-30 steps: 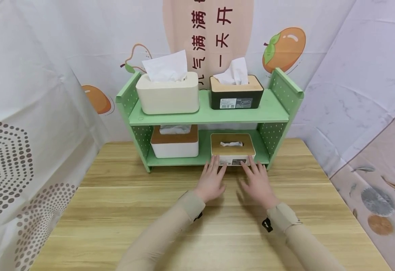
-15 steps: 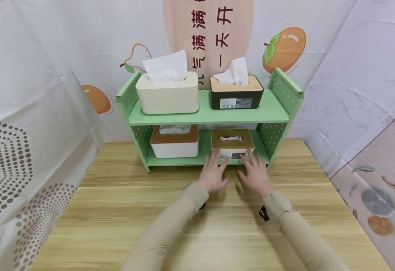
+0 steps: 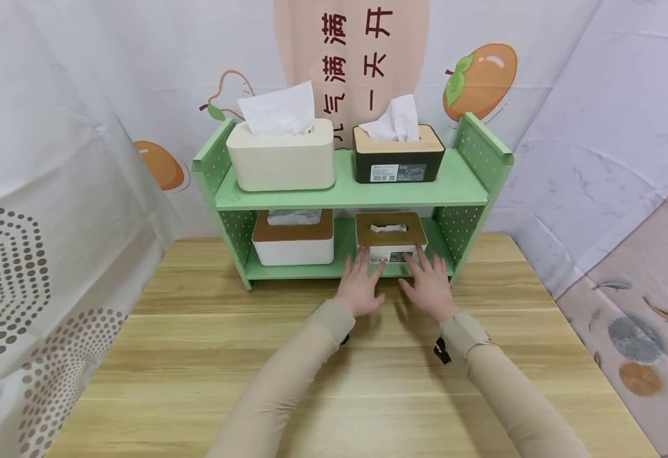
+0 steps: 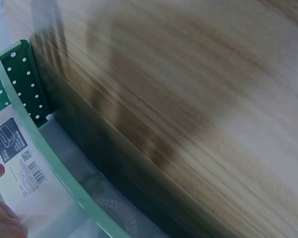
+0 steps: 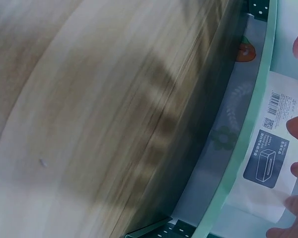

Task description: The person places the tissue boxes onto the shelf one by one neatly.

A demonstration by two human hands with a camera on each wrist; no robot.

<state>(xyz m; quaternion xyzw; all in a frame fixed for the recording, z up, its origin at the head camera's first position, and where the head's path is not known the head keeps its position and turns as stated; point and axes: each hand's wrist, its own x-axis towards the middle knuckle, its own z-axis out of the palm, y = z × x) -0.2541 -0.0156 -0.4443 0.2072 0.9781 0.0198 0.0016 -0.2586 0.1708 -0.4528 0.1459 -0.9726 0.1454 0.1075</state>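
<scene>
A small white tissue box [image 3: 380, 239] with a brown wooden lid sits at the right of the lower shelf, tissue showing in its slot. Its labelled front appears in the left wrist view as a white box face [image 4: 37, 196] and in the right wrist view beside a dark-printed label [image 5: 266, 158]. My left hand [image 3: 359, 290] touches the left part of this front with extended fingers. Spread, fairly straight fingers of my right hand [image 3: 431, 292] touch its right part. Only some fingertips [image 4: 5, 220] show in the left wrist view.
The green two-tier shelf [image 3: 288, 273] stands on a wooden table [image 3: 208, 356]. Beside the small box sits a white tissue box with brown lid [image 3: 294, 252]. Above are a cream tissue box [image 3: 282, 165] and a black one with wooden lid [image 3: 398, 159]. A printed cloth [image 3: 156, 95] hangs behind.
The small tissue box has slid back, from overhanging the lower shelf's front edge to lying fully on the shelf. Both hands have moved forward with it, fingers staying against its front.
</scene>
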